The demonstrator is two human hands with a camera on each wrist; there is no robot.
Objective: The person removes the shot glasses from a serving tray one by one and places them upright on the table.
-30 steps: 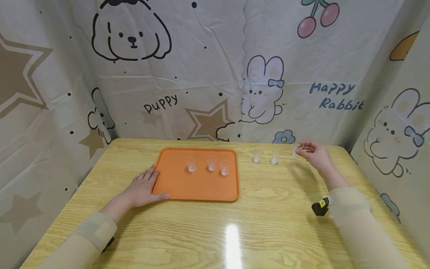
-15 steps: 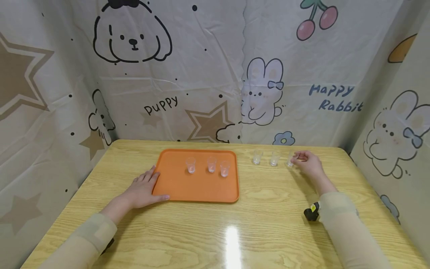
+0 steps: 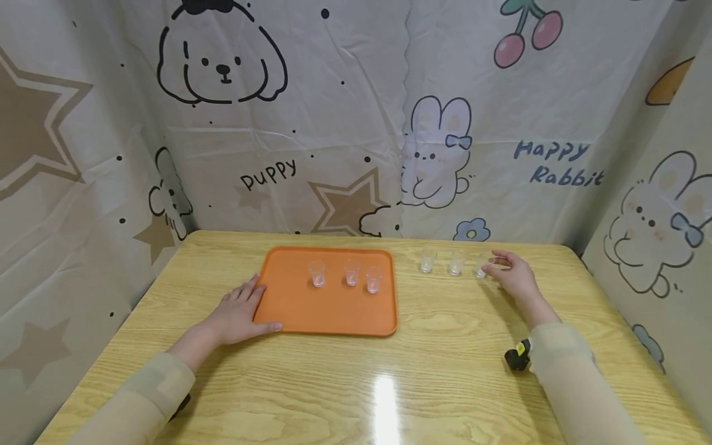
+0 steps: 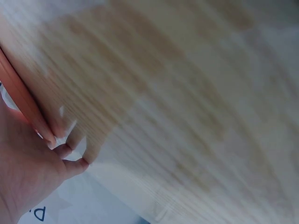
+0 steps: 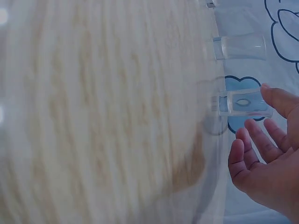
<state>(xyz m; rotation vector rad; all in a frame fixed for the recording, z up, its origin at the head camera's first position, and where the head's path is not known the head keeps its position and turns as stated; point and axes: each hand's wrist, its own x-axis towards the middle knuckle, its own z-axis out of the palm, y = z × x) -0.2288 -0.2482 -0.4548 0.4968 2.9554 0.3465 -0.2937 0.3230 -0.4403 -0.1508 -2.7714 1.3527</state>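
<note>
My left hand [image 3: 236,315] lies spread at the left side of an orange tray [image 3: 328,312]. Its thumb lies along the tray's front edge and its fingertips are at the left rim. In the left wrist view the fingers [image 4: 74,165] reach past the tray's edge. On the right, my right hand [image 3: 514,278] is around the rim of a clear shot glass [image 5: 245,102] standing upright on the table. Its thumb overlaps the rim in the right wrist view, and the other fingers sit slightly apart from the glass.
Two more shot glasses, one [image 3: 427,261] and another [image 3: 455,264], stand in a row left of the right hand. On the tray stand three shot glasses, the middle one [image 3: 351,272] among them. A printed curtain [image 3: 267,123] borders the wooden table [image 3: 311,383].
My right hand has set the shot glass down at the right end of the row, moving left and nearer. Its fingers have since loosened slightly. The left hand keeps its place.
</note>
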